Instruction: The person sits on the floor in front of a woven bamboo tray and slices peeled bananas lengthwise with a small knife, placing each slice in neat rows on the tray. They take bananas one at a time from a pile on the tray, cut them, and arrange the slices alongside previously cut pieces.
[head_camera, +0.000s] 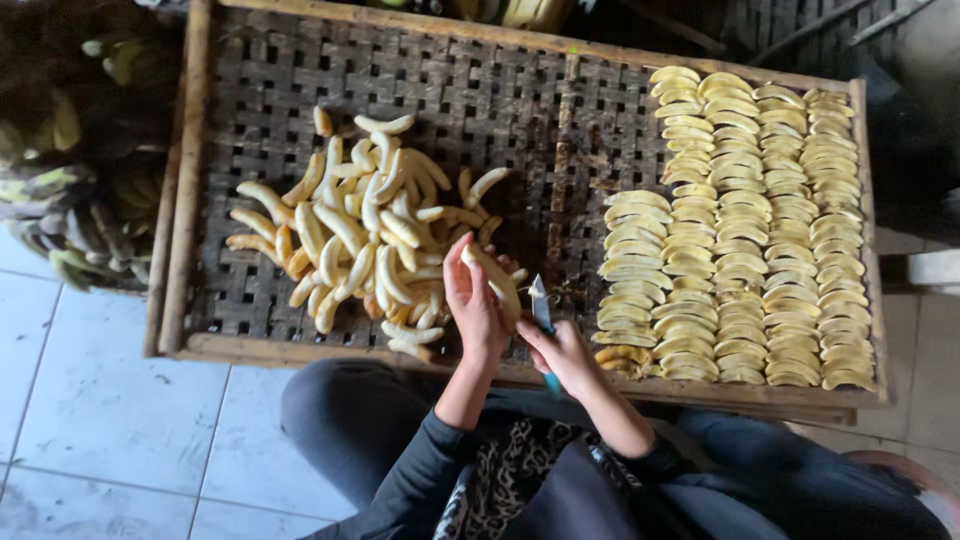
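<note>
My left hand (474, 310) holds a peeled banana (497, 281) upright over the near edge of a woven bamboo tray (270, 90). Close on its right, my right hand (566, 356) grips a small knife (541, 308) with a teal handle, blade pointing up beside the banana. A loose pile of peeled bananas (365, 235) lies on the tray's left half, just beyond my left hand. Neat rows of sliced banana halves (745, 230) cover the tray's right part.
The tray's wooden frame (190, 170) rests across my lap above a pale tiled floor (110, 420). Bunches of unpeeled green bananas (60, 190) lie at the left. More bananas (530, 12) show beyond the far edge.
</note>
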